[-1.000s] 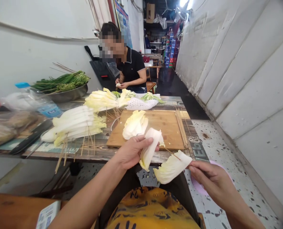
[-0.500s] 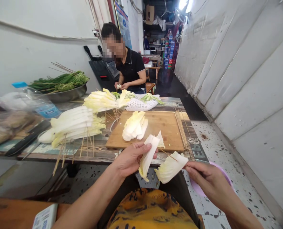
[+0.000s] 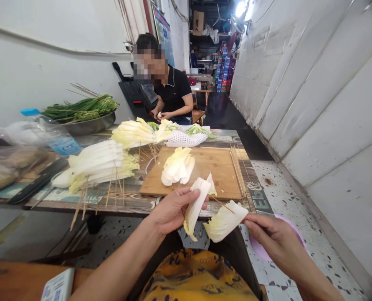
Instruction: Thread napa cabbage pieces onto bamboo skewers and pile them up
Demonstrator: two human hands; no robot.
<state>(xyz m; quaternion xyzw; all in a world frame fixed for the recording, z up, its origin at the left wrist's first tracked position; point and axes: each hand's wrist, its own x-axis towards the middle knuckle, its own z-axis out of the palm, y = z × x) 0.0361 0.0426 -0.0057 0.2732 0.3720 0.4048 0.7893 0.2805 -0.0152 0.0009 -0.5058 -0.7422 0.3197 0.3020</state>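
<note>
A pale napa cabbage leaf (image 3: 196, 205) is pinched between the thumb and fingers of my left hand (image 3: 176, 209). My right hand (image 3: 267, 234) grips a thin wooden skewer (image 3: 221, 203) near its right end. That skewer runs through a second cabbage leaf (image 3: 225, 221), which hangs just left of my right fingers. Its far end points at the leaf in my left hand; whether it pierces that leaf is hidden. Both hands are over my lap at the table's front edge. Beyond them, more cut cabbage leaves (image 3: 177, 167) lie on a wooden cutting board (image 3: 215, 167).
Skewered cabbage leaves (image 3: 94, 163) are piled left of the board. A knife (image 3: 32, 186) lies beside them. Loose skewers (image 3: 237, 171) line the board's right edge. Behind stand a bottle (image 3: 59, 140) and a metal bowl of greens (image 3: 92, 123). Across the table sits a co-worker (image 3: 175, 94).
My hands, both leaves and the skewer hold nearly the same positions. The view has shifted very slightly. Across the table, the co-worker's hands have moved a little.
</note>
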